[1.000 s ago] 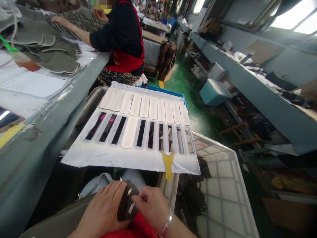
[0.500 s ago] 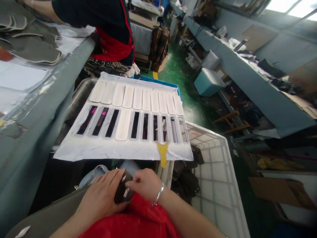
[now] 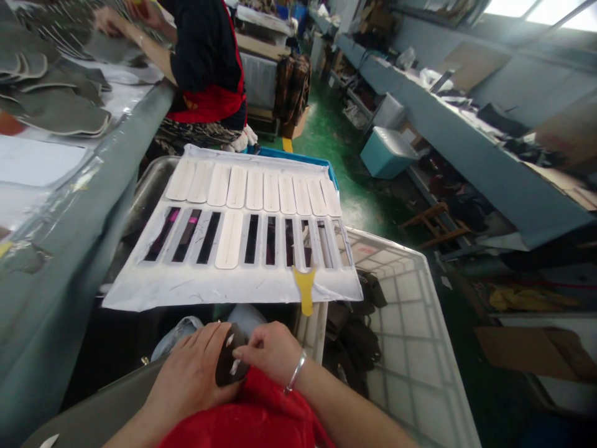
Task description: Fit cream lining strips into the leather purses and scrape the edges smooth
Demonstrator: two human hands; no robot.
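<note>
A long dark grey panel [image 3: 116, 398] of fabric or foam lies across my lap, its rounded end [image 3: 224, 373] showing small white slits or tabs. My left hand [image 3: 198, 367] wraps over the panel near that end, fingers together on top and thumb along the lower edge. At the same end, my right hand [image 3: 268, 353] is closed in a pinch, thumb and fingertip at a small white tab [image 3: 235, 366]. Just beyond my hands lies a white board [image 3: 280, 285] with a row of white oval-ended strips [image 3: 237, 186] and a row of slots, one holding a white strip [image 3: 229, 239].
A yellow forked piece [image 3: 305, 291] sits on the board's near edge. At right stands a white plastic crate [image 3: 420, 336] with dark pieces inside. The workbench [image 3: 93, 180] on the left carries grey panels [image 3: 69, 109]. A co-worker [image 3: 205, 62] works there.
My hands stay at the panel's end, the right hand's pinch shifting slightly left. The co-worker's arms have moved, and both their hands now show over the bench. The view has tilted slightly.
</note>
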